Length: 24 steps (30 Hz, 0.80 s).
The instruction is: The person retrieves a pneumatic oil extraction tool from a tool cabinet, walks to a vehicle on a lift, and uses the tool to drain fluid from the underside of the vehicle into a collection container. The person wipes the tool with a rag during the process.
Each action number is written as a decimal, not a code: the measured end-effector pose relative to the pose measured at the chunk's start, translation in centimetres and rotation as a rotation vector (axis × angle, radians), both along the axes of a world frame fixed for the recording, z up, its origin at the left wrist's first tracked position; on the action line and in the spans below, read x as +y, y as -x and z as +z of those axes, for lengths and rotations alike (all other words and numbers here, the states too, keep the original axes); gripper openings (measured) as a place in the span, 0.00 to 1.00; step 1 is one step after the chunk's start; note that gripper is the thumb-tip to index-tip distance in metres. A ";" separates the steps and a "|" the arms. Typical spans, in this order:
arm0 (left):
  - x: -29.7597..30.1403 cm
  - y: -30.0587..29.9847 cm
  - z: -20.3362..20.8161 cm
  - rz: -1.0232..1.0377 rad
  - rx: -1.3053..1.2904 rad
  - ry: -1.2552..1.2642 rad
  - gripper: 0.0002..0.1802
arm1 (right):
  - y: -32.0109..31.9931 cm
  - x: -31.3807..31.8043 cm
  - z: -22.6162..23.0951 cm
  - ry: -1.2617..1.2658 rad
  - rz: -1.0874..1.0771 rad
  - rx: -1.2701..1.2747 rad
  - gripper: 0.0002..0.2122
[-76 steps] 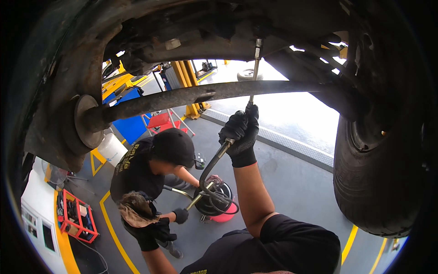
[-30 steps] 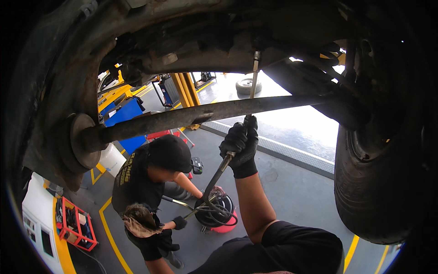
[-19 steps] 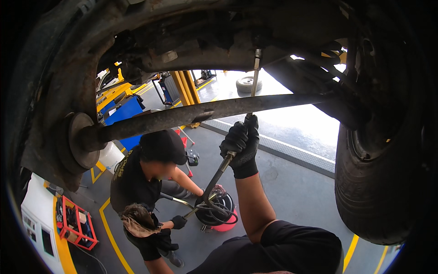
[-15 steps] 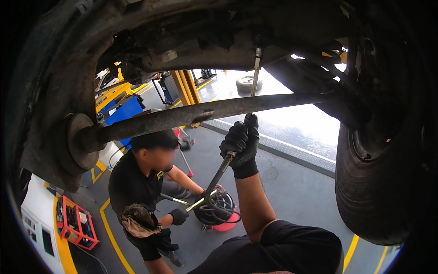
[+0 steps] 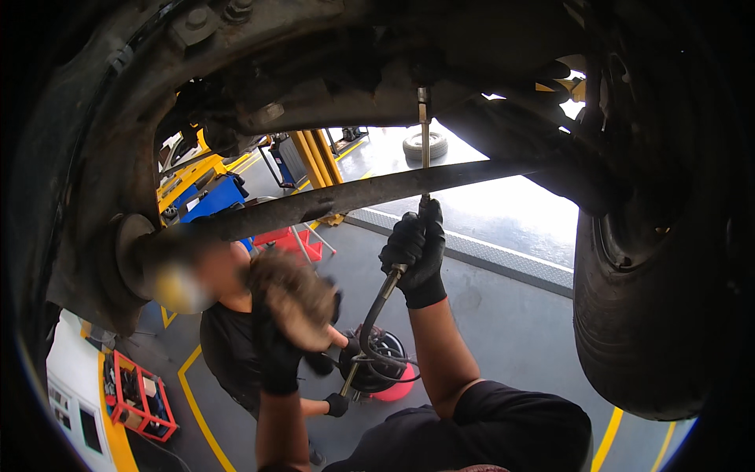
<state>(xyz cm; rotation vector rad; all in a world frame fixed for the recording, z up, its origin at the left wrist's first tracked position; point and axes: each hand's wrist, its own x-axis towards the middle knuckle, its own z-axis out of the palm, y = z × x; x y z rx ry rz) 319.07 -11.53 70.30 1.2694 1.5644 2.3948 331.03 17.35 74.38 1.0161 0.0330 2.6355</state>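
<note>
My gloved right hand (image 5: 414,252) is wrapped round the lower part of a long metal tube (image 5: 425,145), which stands nearly upright. Its coupler end (image 5: 424,98) meets the dark underside of the vehicle; the exact contact is in shadow. Below my fist a fitting joins the tube to a black hose (image 5: 364,330), which runs down to a red bucket pump (image 5: 395,390). My gloved left hand (image 5: 277,354) is raised, closed on a brown, stained rag (image 5: 296,303), blurred by motion. A long round bar (image 5: 338,197) crosses just above my right hand, beside the tube.
A co-worker (image 5: 228,346) in black, partly behind my left arm, has gloved hands on the pump lever (image 5: 348,381). A tyre (image 5: 653,315) hangs at right. A red tool cart (image 5: 141,397) stands lower left. A loose tyre (image 5: 425,145) lies on the far floor.
My left hand has risen with the rag and moved right. My right hand keeps its hold on the tube. The co-worker's near hand and the pump lever have swung down.
</note>
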 end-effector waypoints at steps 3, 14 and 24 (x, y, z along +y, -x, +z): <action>10.5 0.2 6.6 -0.562 -0.064 -0.149 0.27 | -0.9 0.5 -0.3 -0.064 -0.044 0.086 0.27; 33.5 0.3 16.0 -1.003 -0.067 -0.334 0.22 | -7.8 -1.2 -0.4 -0.005 -0.582 -0.348 0.23; 30.7 -8.4 16.7 -1.057 -0.140 -0.194 0.22 | -8.7 -6.0 0.1 -0.005 -0.949 -0.491 0.23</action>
